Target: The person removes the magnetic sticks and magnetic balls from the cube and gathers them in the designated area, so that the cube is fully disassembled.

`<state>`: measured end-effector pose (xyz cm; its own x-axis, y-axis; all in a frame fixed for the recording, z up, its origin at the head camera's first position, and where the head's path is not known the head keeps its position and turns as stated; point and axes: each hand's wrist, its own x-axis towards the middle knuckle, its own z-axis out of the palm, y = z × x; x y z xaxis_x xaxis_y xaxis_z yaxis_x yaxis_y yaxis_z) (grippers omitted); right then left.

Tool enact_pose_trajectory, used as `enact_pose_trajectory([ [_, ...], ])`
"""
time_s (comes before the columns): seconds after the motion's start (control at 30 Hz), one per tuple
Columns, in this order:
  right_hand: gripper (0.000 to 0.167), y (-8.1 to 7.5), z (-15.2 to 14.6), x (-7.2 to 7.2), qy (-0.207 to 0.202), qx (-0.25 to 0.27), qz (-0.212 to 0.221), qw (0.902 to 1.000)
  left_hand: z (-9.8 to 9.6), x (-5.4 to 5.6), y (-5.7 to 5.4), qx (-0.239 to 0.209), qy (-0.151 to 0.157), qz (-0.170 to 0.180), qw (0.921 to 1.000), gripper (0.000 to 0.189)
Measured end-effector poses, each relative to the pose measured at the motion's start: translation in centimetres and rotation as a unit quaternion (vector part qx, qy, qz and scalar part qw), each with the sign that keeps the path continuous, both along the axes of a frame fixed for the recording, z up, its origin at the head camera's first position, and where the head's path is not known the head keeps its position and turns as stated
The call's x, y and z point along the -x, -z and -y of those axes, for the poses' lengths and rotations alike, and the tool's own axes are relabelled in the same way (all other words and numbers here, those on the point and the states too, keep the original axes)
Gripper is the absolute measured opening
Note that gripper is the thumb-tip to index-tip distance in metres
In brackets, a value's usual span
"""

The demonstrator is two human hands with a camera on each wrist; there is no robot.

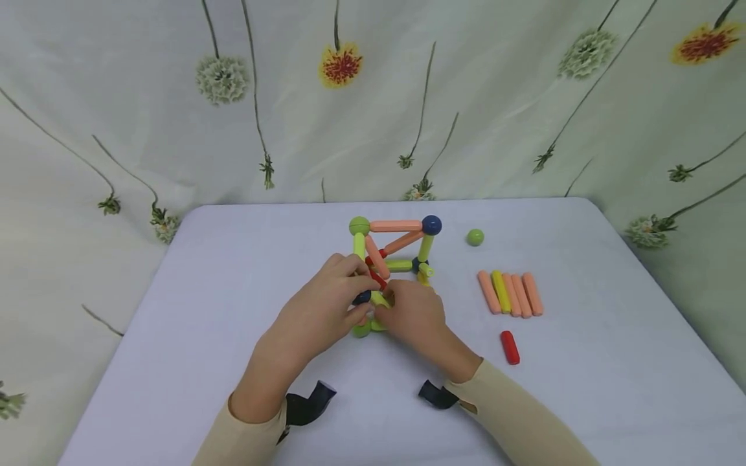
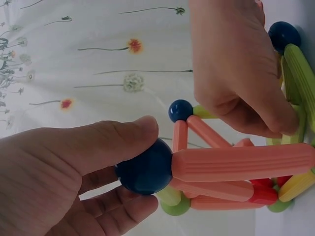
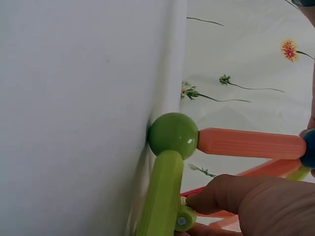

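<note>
Left hand (image 1: pixel 327 299) grips dark blue ball (image 2: pixel 144 168) by thumb and fingers; right hand (image 1: pixel 415 310), nearer to the yellow-green stick (image 3: pixel 185 217), pinches it below and right of that ball, apart, long axis roughly end-on to the right wrist view.

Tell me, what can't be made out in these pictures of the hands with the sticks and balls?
- Head view: the lower front of the frame, covered by the left hand and right hand.
- Right wrist view: most of the pinched rod, hidden by the right hand's fingers; the nearer green rod's lower end, cut off by the bottom edge; the blue ball's far side, cut off by the right edge.
</note>
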<state>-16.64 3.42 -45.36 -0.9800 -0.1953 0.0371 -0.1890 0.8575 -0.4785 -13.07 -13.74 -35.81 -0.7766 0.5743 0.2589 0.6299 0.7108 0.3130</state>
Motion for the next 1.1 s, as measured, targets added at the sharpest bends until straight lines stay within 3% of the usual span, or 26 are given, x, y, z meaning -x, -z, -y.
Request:
enact_pose_trajectory([
  [0.3, 0.022, -1.6, -5.2, -1.9, 0.037, 0.030, -0.012, 0.9988, -0.2, 0.1, 0.0, 0.021, -0.014, 0.016, 0.9996, 0.029],
  [0.53, 0.025, -1.8, -11.0, -4.0, 0.086, 0.014, -0.038, 0.9954, -0.1, 0.0, 0.0, 0.031, -0.023, 0.029, 0.9988, 0.030],
  [0.87, 0.028, -0.9, -18.7, -7.6, 0.158, -0.007, 0.019, 0.9872, -0.4, 0.0, 0.0, 0.024, -0.022, 0.021, 0.9993, 0.029],
  [1.1, 0.030, 0.5, -20.5, -8.2, 0.168, -0.024, 0.066, 0.9833, -0.7, 0.1, 0.0, 0.015, -0.016, 0.015, 0.9996, 0.028],
])
